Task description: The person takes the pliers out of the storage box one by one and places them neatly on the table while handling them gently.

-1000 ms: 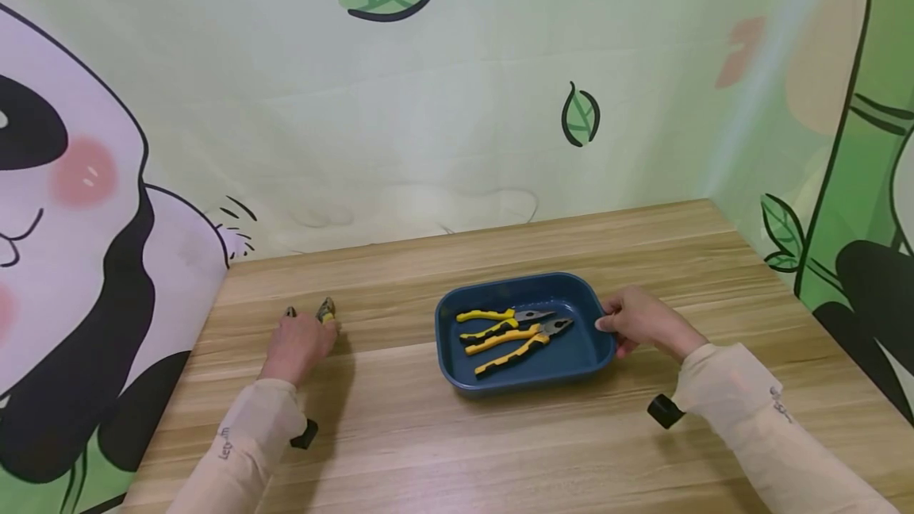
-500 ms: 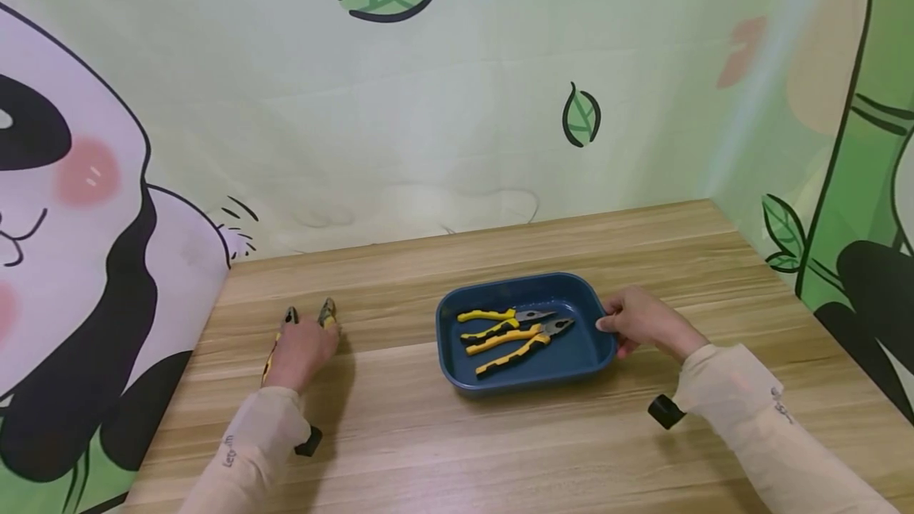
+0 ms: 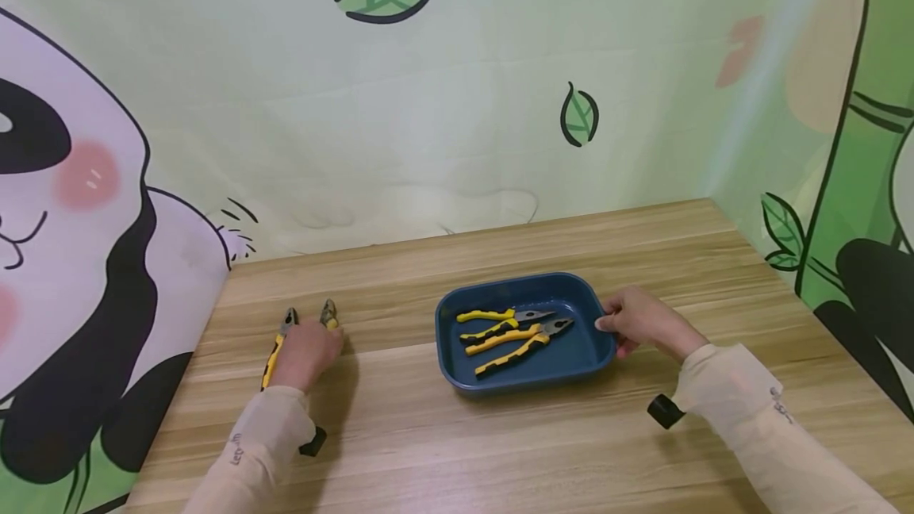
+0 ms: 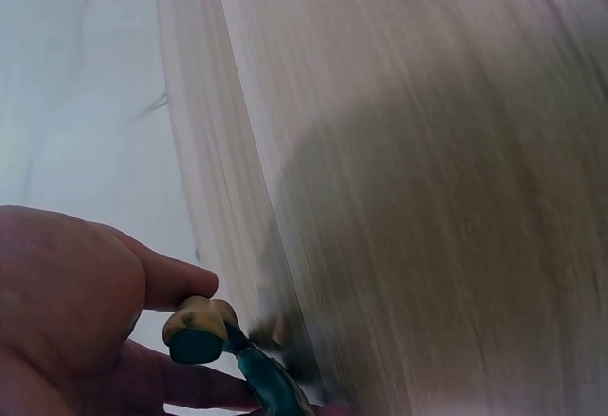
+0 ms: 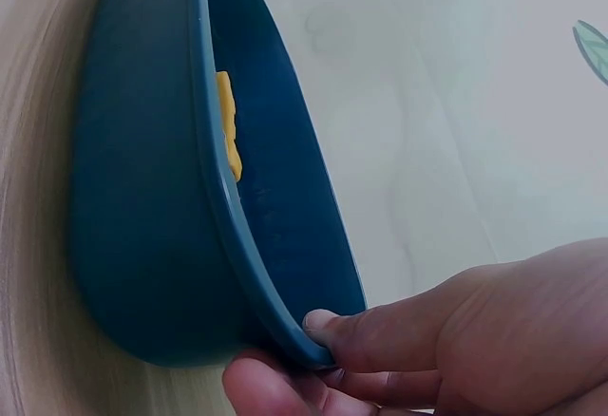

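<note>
My left hand (image 3: 310, 351) is at the table's left side, its fingers around the handles of a pair of pliers (image 3: 329, 313). Only the metal head shows past the fingers in the head view. In the left wrist view, the yellow-and-dark handle ends (image 4: 199, 326) sit between thumb and fingers. Just left of that hand lies another pair of yellow-and-black pliers (image 3: 273, 357), partly covered. On the right, my right hand (image 3: 643, 320) pinches the rim of a blue tray (image 3: 589, 355), thumb inside and fingers outside. Yellow-handled pliers (image 3: 514, 354) and a long-nosed pair (image 3: 493, 315) lie in the tray.
The wood-grain table (image 3: 400, 435) reaches back to a printed cloth backdrop (image 3: 457, 141) with leaves and a panda. A small black device (image 3: 666, 411) hangs at the right wrist, another (image 3: 312, 443) at the left.
My left hand has shifted slightly to the right, uncovering more of the pliers on its left. The right hand and the tray have stayed put.
</note>
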Motion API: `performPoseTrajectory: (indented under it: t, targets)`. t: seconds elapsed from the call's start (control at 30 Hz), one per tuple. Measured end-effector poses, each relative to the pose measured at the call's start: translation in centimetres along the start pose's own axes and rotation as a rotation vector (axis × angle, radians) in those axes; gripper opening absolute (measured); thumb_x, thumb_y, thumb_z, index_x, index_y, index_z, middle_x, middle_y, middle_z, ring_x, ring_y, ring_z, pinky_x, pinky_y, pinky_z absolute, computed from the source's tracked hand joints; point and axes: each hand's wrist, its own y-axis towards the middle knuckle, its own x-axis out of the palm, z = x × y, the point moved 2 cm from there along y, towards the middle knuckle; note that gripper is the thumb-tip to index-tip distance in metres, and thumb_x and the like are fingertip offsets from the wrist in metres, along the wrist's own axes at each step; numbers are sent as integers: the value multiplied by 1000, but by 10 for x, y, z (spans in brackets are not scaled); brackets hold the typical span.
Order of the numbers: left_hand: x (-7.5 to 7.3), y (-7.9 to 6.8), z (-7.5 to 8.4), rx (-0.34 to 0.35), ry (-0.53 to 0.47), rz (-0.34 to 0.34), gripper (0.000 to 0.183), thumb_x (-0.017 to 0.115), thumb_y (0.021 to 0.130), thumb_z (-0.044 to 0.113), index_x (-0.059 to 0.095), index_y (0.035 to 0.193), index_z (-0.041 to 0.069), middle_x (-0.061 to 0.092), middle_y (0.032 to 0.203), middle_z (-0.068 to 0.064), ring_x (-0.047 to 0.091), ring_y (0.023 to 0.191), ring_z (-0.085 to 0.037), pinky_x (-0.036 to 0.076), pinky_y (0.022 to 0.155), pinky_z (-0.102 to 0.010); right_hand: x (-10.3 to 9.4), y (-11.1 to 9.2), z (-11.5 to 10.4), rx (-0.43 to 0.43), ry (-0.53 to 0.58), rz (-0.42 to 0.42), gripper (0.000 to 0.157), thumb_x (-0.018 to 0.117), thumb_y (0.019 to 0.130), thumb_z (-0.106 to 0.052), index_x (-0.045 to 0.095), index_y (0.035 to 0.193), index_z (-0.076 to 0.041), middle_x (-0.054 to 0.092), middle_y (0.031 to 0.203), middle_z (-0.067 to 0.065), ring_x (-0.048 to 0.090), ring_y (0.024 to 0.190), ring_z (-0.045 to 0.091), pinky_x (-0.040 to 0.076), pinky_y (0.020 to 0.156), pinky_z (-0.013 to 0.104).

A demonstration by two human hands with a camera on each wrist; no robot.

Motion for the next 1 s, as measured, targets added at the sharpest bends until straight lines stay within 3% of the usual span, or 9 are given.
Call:
performPoseTrajectory:
  t: [0.37,0.67,1.0]
  targets:
    - [3,-2,3,13,32,-2,48,44,107,27,52,65,6,54,70,-13,54,61,-24,42,55,-32,0,-1,-1,-3,1,-4,12,59,100,4,65,102,15,68,71,9,65,53,14,58,56,30]
    - [2,-4,5,32,58,8,50,47,107,29,54,65,4,56,78,-20,57,68,-30,45,58,-37,0,0,0,4,11,-8,13,59,100,5,65,103,16,69,74,10,65,54,14,58,57,30]
    - [8,-4,5,22,59,80,45,59,103,29,60,71,-2,57,79,-20,58,63,-28,48,51,-37,0,0,0,6,7,-10,13,59,101,4,65,104,15,69,74,10,65,54,15,58,57,31]
